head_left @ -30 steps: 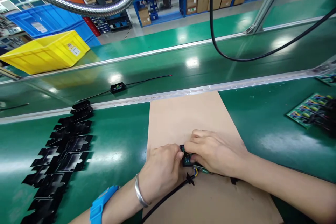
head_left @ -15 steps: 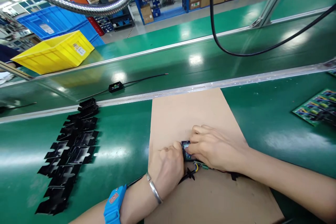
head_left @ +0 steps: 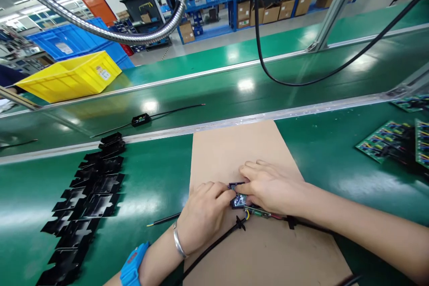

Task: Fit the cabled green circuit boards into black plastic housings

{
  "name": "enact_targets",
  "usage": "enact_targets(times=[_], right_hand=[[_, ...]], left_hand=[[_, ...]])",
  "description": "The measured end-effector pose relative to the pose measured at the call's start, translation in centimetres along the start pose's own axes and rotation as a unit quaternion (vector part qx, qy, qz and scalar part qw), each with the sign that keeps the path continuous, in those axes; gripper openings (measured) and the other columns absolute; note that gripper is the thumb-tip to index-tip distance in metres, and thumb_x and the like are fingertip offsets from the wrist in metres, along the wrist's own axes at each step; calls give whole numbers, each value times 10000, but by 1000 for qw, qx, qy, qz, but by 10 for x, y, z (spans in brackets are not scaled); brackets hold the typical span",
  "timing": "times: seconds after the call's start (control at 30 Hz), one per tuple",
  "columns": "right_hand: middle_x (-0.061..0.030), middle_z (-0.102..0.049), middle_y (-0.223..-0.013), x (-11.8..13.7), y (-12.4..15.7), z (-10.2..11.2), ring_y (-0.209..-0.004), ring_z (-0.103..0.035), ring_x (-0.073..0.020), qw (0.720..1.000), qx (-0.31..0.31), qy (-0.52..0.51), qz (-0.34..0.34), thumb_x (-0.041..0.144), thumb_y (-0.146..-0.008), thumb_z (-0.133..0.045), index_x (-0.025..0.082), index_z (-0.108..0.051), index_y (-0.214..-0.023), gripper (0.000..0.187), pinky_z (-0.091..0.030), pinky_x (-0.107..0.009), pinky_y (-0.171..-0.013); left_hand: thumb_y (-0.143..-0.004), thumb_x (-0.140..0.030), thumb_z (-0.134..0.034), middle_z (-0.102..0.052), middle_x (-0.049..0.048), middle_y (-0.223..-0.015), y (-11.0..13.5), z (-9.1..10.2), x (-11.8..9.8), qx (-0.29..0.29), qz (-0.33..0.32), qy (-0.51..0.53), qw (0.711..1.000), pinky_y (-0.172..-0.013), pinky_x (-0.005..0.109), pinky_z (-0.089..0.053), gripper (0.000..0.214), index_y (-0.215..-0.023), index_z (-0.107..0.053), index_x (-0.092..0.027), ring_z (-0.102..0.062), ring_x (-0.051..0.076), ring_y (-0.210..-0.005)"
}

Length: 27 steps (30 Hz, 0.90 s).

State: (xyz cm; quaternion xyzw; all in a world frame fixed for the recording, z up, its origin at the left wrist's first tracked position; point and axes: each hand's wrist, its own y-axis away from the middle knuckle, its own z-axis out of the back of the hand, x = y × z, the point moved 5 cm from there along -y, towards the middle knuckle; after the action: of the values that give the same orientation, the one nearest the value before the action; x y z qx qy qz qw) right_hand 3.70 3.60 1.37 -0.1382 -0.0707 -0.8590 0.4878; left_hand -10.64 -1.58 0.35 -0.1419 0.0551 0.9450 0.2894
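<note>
Grip narrow on both sides — my left hand (head_left: 208, 209) and right hand (head_left: 270, 188) pinching the small black case (head_left: 237, 207) over the cardboard (head_left: 231, 152). Feels likely light, stiff, its electronics (head_left: 239, 200) fragile — best held by the walls, clear of those near-side wires (head_left: 247, 214). Beyond, green bench (head_left: 150, 165).

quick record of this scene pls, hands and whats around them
left hand: fingers at left edge of small black housing
left wrist: silver bangle, blue wristband
right hand: fingers on the housing's right part
under the housing: cardboard sheet
near edge: green circuit board, wires
left: overlapping black plastic casings
right: printed circuit panels
beyond: yellow bin, blue bin
</note>
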Motion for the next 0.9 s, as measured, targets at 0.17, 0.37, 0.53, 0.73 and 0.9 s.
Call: enact_targets(times=[0.17,0.37,0.53,0.73,0.9], right_hand=[[-59,-501,-857,6,-4,2,-833,-463,-223,999,5,51,18,226,-867,-602,198,-651,-791,95,-327,-340,-689],[-57,-508,-872,5,-5,-6,-799,-478,-214,1000,6,16,-6,172,-878,-555,188,-617,-818,88,-337,-330,-634],[-52,-536,-937,-4,4,-5,-900,-487,-207,997,-6,-73,-31,256,-864,-620,196,-656,-859,69,-387,-324,-736],[-83,-522,-825,28,3,-2,-850,-436,-239,999,-32,16,-26,145,-864,-521,138,-660,-821,146,-366,-384,-718],[-91,-524,-779,48,-8,-13,-814,-424,-239,1000,17,-6,-13,233,-857,-535,151,-647,-688,218,-366,-429,-746]], left_hand=[[-969,-160,-457,-620,26,-1026,-4,1,4,49,-23,-24,998,-818,360,-484,253,-1195,-525,-248,-544,206,-917],[-957,-116,-466,-629,12,-1011,-10,-3,11,37,-21,45,998,-839,346,-485,302,-1212,-531,-264,-544,191,-932],[-923,-183,-555,-636,20,-1070,-10,0,25,-24,-25,174,984,-848,306,-492,238,-1154,-543,-240,-584,162,-951],[-899,-156,-555,-635,24,-952,-5,3,26,-81,-11,179,980,-812,303,-485,108,-972,-616,-207,-590,161,-896],[-905,-125,-537,-640,17,-950,-6,-4,26,-99,-33,158,982,-783,279,-473,146,-974,-635,-209,-576,152,-874]])
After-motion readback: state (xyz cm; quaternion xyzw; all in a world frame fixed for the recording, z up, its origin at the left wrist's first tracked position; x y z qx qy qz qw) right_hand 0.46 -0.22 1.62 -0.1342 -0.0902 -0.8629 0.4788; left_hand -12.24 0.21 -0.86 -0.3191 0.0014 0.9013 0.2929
